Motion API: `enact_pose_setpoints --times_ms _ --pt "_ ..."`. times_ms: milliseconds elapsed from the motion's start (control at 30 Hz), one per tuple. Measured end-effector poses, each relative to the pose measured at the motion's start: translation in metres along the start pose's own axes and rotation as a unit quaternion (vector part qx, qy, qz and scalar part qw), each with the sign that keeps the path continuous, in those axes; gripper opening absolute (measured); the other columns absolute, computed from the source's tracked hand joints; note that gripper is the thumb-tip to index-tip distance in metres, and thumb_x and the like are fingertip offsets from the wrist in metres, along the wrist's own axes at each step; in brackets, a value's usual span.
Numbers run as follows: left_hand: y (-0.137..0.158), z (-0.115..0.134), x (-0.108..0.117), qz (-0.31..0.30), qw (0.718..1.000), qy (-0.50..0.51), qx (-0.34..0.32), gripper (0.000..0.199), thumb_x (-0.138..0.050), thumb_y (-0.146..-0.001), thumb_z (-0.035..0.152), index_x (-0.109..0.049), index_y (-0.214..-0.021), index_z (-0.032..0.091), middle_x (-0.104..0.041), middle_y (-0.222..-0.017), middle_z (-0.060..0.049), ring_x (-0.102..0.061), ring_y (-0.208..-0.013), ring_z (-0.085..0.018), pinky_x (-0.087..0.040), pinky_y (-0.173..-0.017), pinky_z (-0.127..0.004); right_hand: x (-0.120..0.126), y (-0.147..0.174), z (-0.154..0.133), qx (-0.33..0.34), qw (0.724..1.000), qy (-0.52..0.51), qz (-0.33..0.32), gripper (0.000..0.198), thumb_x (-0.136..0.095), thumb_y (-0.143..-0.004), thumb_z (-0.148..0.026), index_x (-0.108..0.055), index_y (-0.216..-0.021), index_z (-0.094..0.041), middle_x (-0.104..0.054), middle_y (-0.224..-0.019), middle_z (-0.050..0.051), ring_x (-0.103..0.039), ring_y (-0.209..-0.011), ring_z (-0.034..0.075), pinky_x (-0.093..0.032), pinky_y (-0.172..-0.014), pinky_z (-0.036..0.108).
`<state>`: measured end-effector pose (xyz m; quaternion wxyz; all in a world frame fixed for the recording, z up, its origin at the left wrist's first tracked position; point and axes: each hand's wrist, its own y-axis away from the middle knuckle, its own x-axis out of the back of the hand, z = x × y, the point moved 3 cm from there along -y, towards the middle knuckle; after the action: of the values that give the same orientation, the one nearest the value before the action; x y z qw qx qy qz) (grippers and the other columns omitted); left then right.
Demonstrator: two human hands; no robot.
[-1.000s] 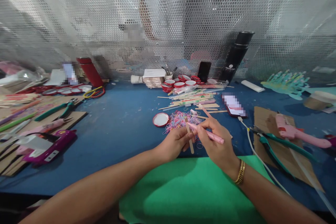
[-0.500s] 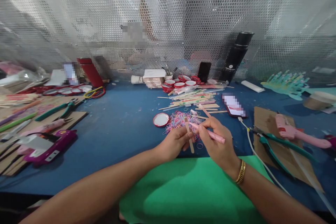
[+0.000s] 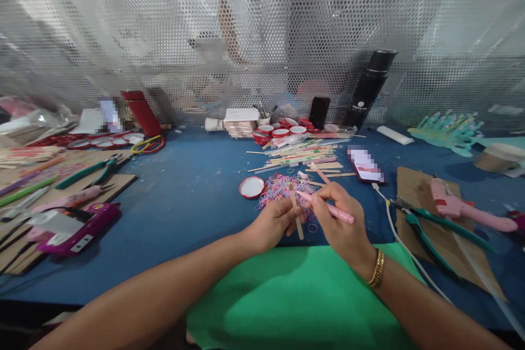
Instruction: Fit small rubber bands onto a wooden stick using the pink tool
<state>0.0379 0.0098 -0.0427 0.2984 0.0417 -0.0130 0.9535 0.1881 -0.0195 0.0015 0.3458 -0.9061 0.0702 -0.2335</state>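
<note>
My left hand [image 3: 274,224] pinches a flat wooden craft stick [image 3: 299,229], held upright and slightly tilted, with a darker patch near its top. Closed around a pink marker pen [image 3: 339,214], my right hand [image 3: 342,221] keeps the tip close beside the upper part of the stick; whether it touches I cannot tell. Behind both hands lies a pile of small coloured rubber bands [image 3: 283,187]. A round lid with a red rim [image 3: 251,187] sits at the left of that pile. Green cloth or paper [image 3: 303,295] spreads below my forearms.
Beyond the pile lie patterned sticks [image 3: 301,154] and stacked red lids [image 3: 281,132]. On the right are a phone [image 3: 365,165], teal pliers [image 3: 435,246] and a pink glue gun [image 3: 463,205] on cardboard. A purple power strip [image 3: 82,232] is at left; a perforated metal screen [image 3: 262,22] stands behind.
The pink marker has shifted very slightly to the right with my right hand. My left hand and the craft stick have stayed in place.
</note>
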Motion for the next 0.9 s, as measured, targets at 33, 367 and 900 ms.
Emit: enact_pose_setpoints --times_ms 33,367,900 --pt "0.0000 0.0003 -0.0002 -0.001 1.000 -0.001 0.000 0.050 -0.050 -0.087 0.064 -0.056 -0.081 0.014 -0.043 -0.061 0.004 -0.037 -0.050 -0.007 -0.027 -0.047 -0.021 -0.0005 0.0003 -0.0002 0.000 1.000 -0.002 -0.001 0.017 -0.051 -0.093 -0.020 -0.057 -0.077 -0.022 -0.064 -0.072 0.000 -0.059 -0.064 0.014 -0.044 -0.061 0.028" --pt "-0.0006 -0.0041 0.0010 -0.005 1.000 -0.003 0.003 0.051 -0.048 -0.088 0.064 -0.056 -0.082 0.014 -0.044 -0.060 0.003 -0.038 -0.050 -0.007 -0.027 -0.048 -0.021 -0.0010 0.0007 0.0009 -0.003 1.000 -0.003 -0.007 0.017 -0.052 -0.092 -0.019 -0.057 -0.077 -0.021 -0.064 -0.071 -0.001 -0.058 -0.063 0.013 -0.044 -0.061 0.028" --pt "-0.0006 -0.0038 0.0012 -0.011 1.000 -0.012 -0.008 0.047 -0.048 -0.090 0.060 -0.056 -0.081 0.014 -0.044 -0.059 0.004 -0.038 -0.050 -0.007 -0.027 -0.048 -0.021 -0.0020 0.0006 -0.0005 0.010 1.000 -0.006 -0.011 0.016 -0.052 -0.092 -0.018 -0.058 -0.077 -0.021 -0.062 -0.070 -0.001 -0.058 -0.063 0.014 -0.043 -0.060 0.027"
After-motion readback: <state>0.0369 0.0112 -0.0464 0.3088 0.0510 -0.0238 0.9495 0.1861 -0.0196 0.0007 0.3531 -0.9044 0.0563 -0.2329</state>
